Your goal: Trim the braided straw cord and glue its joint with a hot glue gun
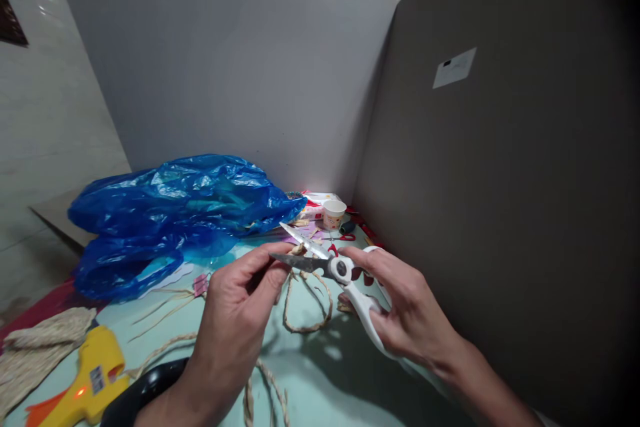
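My right hand (407, 303) grips the white handles of a pair of scissors (341, 269), fingers through the loops. Their blades stand apart and point left, toward my left hand. With thumb and fingers pinched, my left hand (240, 310) holds a straw-coloured twisted cord (306, 331). The end of the cord lies between the open blades, and a loop of it hangs below them. More of the same cord (273, 383) trails down the table under my left wrist.
A yellow glue gun (97, 373) with a lit orange light lies at lower left, beside a woven straw piece (45, 353). A crumpled blue plastic bag (190, 207) covers the back left. Behind the scissors stand a paper cup (334, 215) and red-handled scissors (346, 237). Grey panels (240, 73) enclose the table.
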`<control>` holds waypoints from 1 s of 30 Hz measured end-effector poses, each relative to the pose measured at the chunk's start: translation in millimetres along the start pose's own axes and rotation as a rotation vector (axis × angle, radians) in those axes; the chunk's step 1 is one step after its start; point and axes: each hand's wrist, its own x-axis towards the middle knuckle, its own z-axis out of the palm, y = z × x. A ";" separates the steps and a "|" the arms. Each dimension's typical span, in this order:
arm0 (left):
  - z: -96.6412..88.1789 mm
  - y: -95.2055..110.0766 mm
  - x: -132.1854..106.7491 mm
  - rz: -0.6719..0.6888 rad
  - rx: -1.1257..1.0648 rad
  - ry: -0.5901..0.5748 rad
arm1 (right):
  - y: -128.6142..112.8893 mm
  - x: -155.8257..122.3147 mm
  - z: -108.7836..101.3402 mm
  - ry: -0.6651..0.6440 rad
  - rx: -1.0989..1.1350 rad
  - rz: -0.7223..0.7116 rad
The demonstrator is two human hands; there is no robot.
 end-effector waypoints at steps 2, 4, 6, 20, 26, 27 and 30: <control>-0.5 1.1 -0.2 0.002 0.018 -0.012 | 2.1 -1.5 1.8 0.011 -0.026 -0.027; -0.9 2.8 -1.5 0.007 0.042 -0.036 | 3.9 -3.1 3.1 0.023 -0.047 -0.052; -0.8 4.4 -3.2 0.013 0.056 -0.064 | 5.2 -4.5 3.7 0.030 -0.062 -0.063; 0.8 3.4 -2.9 0.019 0.045 -0.044 | 4.4 -4.4 6.0 0.080 -0.125 -0.099; 1.5 -1.5 2.6 -0.042 -0.017 -0.094 | -0.5 -2.1 5.5 0.019 -0.002 0.034; 1.9 -0.6 2.1 -0.059 -0.045 -0.108 | -2.0 -1.4 6.0 0.011 0.051 0.075; 3.7 3.9 -1.4 -0.105 -0.151 -0.158 | -4.8 1.3 8.9 0.060 0.239 0.240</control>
